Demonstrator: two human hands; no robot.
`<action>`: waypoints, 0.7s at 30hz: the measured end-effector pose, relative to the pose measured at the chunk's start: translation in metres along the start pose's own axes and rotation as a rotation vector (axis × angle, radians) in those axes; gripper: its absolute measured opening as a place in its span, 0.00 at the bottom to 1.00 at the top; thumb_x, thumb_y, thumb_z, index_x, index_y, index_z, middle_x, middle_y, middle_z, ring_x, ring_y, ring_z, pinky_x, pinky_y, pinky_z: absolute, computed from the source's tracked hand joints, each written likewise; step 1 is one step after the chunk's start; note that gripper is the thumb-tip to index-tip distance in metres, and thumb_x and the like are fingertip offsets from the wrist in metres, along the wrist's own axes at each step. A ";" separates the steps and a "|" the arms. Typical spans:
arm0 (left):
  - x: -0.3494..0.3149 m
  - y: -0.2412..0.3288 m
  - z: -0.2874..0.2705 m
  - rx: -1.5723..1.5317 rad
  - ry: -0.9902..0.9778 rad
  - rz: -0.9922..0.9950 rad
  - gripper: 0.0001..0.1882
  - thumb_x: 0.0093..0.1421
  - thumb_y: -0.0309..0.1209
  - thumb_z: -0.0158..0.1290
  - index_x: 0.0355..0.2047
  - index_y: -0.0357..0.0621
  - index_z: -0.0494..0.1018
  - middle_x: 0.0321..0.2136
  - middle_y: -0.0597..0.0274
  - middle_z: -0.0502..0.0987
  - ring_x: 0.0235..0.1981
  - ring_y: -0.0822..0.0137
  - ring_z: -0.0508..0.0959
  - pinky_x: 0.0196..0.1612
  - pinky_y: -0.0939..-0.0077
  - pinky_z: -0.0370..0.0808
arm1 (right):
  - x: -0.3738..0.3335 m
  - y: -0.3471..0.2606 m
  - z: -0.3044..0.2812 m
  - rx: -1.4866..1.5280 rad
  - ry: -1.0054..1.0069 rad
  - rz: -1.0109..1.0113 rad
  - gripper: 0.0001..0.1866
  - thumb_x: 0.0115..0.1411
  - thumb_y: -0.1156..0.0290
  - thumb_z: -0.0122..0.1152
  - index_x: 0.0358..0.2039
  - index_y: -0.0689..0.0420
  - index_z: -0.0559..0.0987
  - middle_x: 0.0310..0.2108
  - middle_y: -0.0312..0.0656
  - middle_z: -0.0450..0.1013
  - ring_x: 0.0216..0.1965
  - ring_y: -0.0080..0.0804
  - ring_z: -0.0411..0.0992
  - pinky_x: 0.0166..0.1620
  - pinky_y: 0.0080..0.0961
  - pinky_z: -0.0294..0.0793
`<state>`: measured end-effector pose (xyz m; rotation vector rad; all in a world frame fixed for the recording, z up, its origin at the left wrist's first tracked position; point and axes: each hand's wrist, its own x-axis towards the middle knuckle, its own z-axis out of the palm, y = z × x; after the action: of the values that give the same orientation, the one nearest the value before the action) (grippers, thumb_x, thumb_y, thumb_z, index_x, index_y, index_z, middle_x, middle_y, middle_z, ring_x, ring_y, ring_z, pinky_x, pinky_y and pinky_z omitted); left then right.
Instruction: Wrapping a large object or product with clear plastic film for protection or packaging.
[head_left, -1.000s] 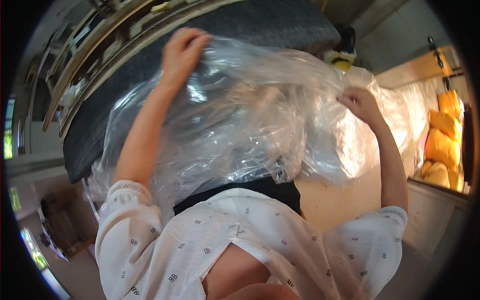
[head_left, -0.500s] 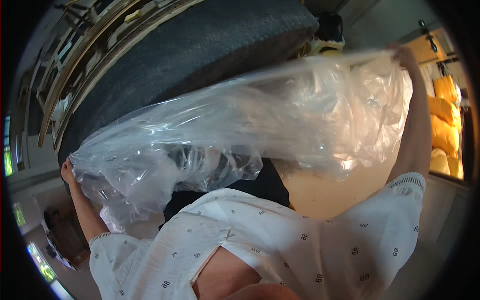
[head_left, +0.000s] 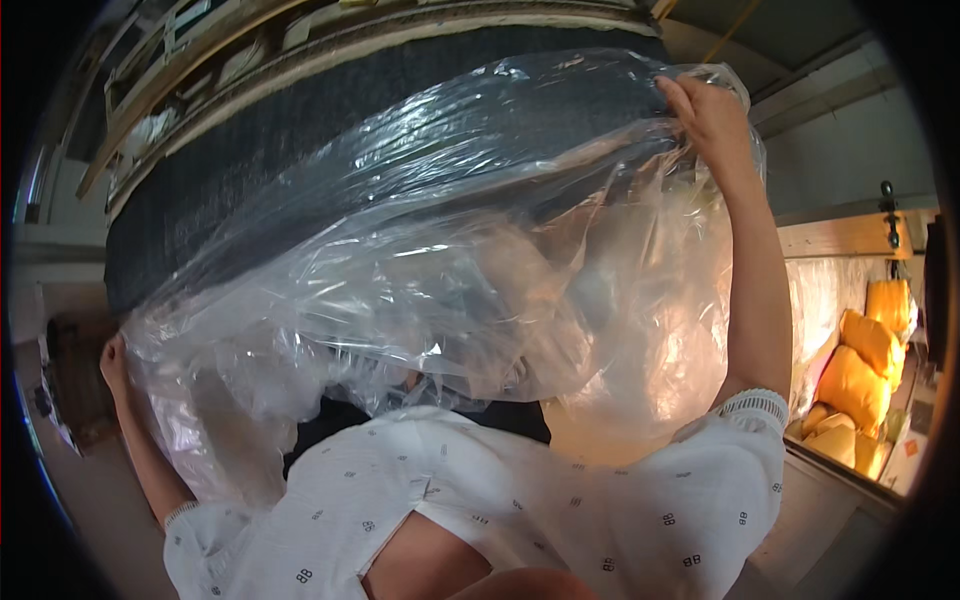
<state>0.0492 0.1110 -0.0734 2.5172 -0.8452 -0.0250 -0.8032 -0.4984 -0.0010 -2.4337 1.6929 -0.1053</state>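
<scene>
The clear plastic sheet [head_left: 440,265] is stretched across in front of you, between your two hands, with its far part in front of or over the large dark grey padded piece [head_left: 220,190]; whether it rests on that piece or hangs just above it, you cannot tell from here. Your right hand [head_left: 710,115] pinches the sheet near its far right end, thumb and fingers closed on the film. Your left hand [head_left: 113,360], low at the far left, has its grip closed on the sheet's left end.

As far as can be judged, the spreading side to side is done: the film is pulled wide, and the dark surface shows through its upper part. What seems left is the nearer portion, which hangs loose and crumpled just in front of your white top [head_left: 480,500] and black garment [head_left: 520,420], and the upper left of the padded piece, which lies bare.

Beyond the padded piece runs a long wooden rail [head_left: 205,75]. Well apart to your right, past your forearm, yellow-orange bundles [head_left: 860,385] are piled in a brightly lit opening.
</scene>
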 end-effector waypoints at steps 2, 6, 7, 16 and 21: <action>0.016 0.013 -0.008 -0.032 -0.029 0.091 0.16 0.59 0.39 0.51 0.35 0.37 0.75 0.30 0.66 0.76 0.34 0.76 0.71 0.40 0.81 0.68 | 0.026 0.007 0.018 0.147 0.342 -0.302 0.21 0.59 0.53 0.51 0.44 0.56 0.75 0.41 0.49 0.73 0.43 0.45 0.71 0.44 0.33 0.68; 0.021 0.106 0.019 0.164 -0.128 -0.091 0.23 0.56 0.47 0.51 0.41 0.39 0.75 0.35 0.57 0.78 0.37 0.67 0.75 0.44 0.73 0.69 | 0.068 0.011 0.067 0.032 0.421 -0.210 0.28 0.61 0.51 0.46 0.56 0.56 0.66 0.56 0.49 0.63 0.59 0.45 0.58 0.59 0.33 0.55; 0.014 0.122 0.023 0.182 -0.029 -0.013 0.26 0.56 0.50 0.51 0.43 0.40 0.75 0.36 0.55 0.78 0.39 0.66 0.75 0.45 0.71 0.69 | 0.069 0.008 0.063 0.168 0.371 -0.241 0.29 0.61 0.50 0.44 0.57 0.55 0.65 0.57 0.48 0.62 0.59 0.43 0.58 0.59 0.31 0.55; 0.043 0.241 0.130 -0.211 0.630 0.281 0.12 0.51 0.38 0.56 0.25 0.40 0.79 0.20 0.58 0.77 0.22 0.69 0.76 0.27 0.75 0.71 | 0.097 0.024 0.045 -0.101 0.216 0.255 0.24 0.61 0.52 0.45 0.48 0.57 0.73 0.49 0.46 0.68 0.49 0.42 0.68 0.48 0.35 0.67; 0.060 0.272 0.147 -0.498 0.630 0.359 0.13 0.49 0.38 0.57 0.25 0.40 0.78 0.23 0.54 0.76 0.26 0.61 0.76 0.31 0.70 0.71 | 0.079 -0.130 0.010 -0.078 0.764 -0.564 0.12 0.62 0.66 0.49 0.40 0.60 0.74 0.38 0.47 0.70 0.40 0.43 0.69 0.43 0.33 0.68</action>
<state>-0.0799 -0.1758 -0.0738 1.7235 -0.8662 0.5711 -0.6537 -0.5270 0.0100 -3.0816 1.1209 -1.1834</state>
